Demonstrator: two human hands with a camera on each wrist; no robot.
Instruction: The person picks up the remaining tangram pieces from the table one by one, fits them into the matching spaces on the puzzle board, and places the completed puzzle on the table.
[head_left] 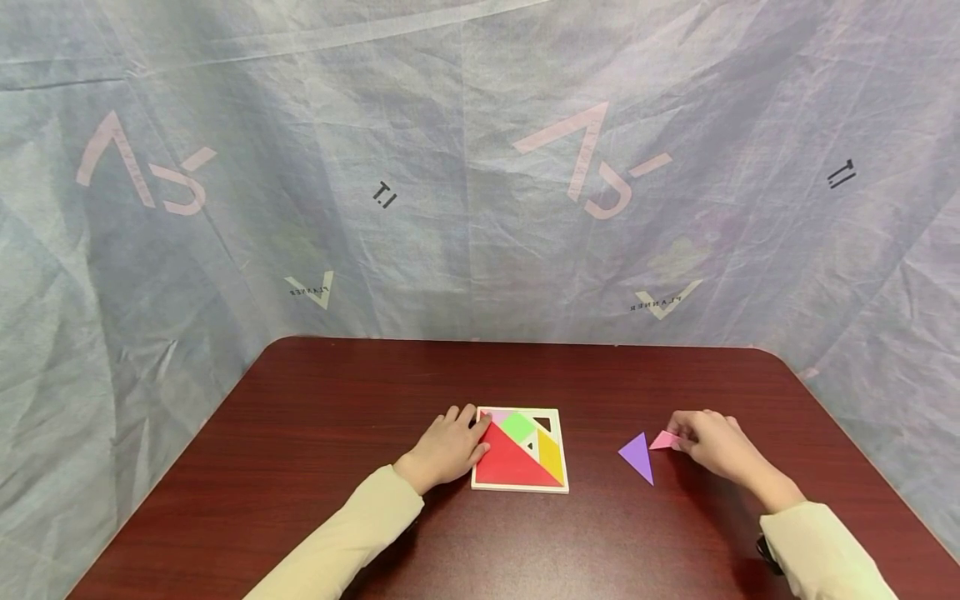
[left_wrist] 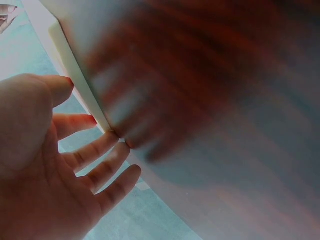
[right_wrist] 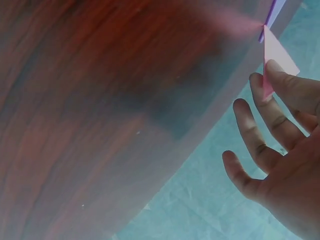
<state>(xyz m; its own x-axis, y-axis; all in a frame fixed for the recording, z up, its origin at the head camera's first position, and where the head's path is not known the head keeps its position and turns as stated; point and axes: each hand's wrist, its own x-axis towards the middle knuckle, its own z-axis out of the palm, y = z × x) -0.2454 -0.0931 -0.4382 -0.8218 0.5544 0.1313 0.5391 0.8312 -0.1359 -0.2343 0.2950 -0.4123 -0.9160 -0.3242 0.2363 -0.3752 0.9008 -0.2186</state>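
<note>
A square tangram tray with a pale rim lies on the table. In it are a large red triangle, a green piece, a yellow piece and a lilac piece partly covered by fingers. My left hand rests at the tray's left edge, fingers extended; the left wrist view shows fingertips touching its side. Over to the right, my right hand pinches a small pink triangle between thumb and fingers. Just left of that piece lies a purple triangle.
The dark red-brown wooden table has rounded far corners. Behind it and along both sides hangs a grey printed cloth. Dark triangular openings show in the tray's upper right and near its middle.
</note>
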